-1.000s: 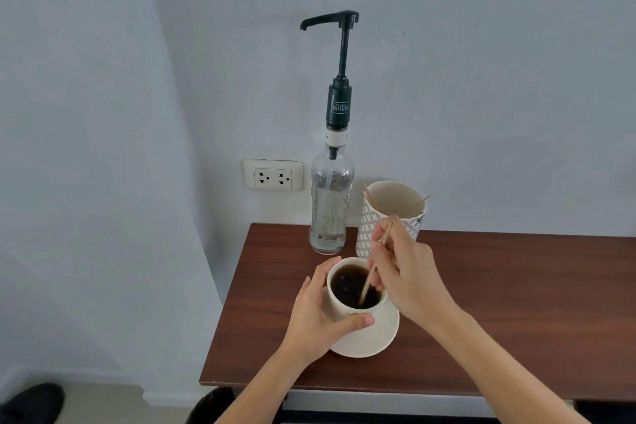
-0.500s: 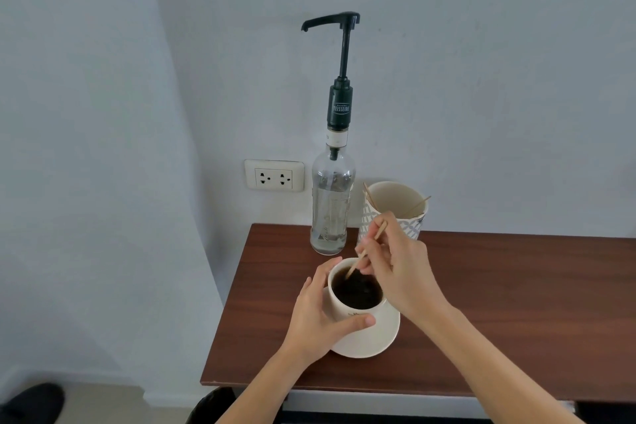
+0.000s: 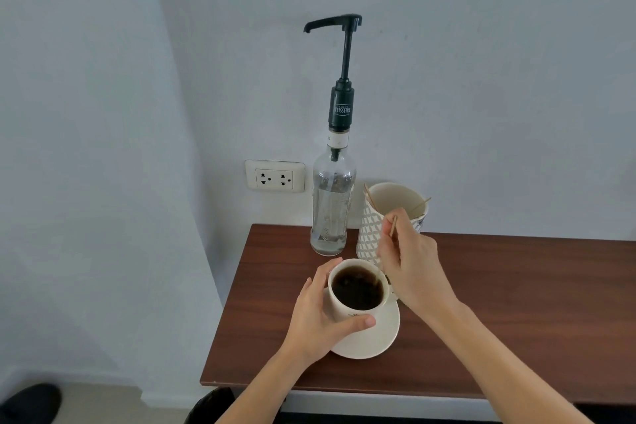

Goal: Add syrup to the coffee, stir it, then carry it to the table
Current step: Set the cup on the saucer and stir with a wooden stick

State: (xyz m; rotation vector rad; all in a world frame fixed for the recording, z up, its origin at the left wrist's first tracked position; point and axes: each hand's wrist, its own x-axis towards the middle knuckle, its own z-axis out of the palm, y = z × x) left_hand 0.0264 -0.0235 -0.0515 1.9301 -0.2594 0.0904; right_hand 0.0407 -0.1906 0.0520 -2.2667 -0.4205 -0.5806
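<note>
A white coffee cup (image 3: 358, 289), filled with dark coffee, is seated upright on a white saucer (image 3: 375, 337). Behind the cup, a clear syrup bottle (image 3: 332, 206) with a black pump is stood upright.

The right hand (image 3: 411, 262) hides the middle of the stir stick (image 3: 393, 226), and its lower end is lost in the dark coffee (image 3: 358, 289); the left hand (image 3: 318, 317) covers the cup's (image 3: 351, 315) near-left wall and part of the saucer (image 3: 375, 341); the tabletop (image 3: 516, 303) runs off the right edge; the patterned holder's (image 3: 370, 234) base sits behind the right hand.
</note>
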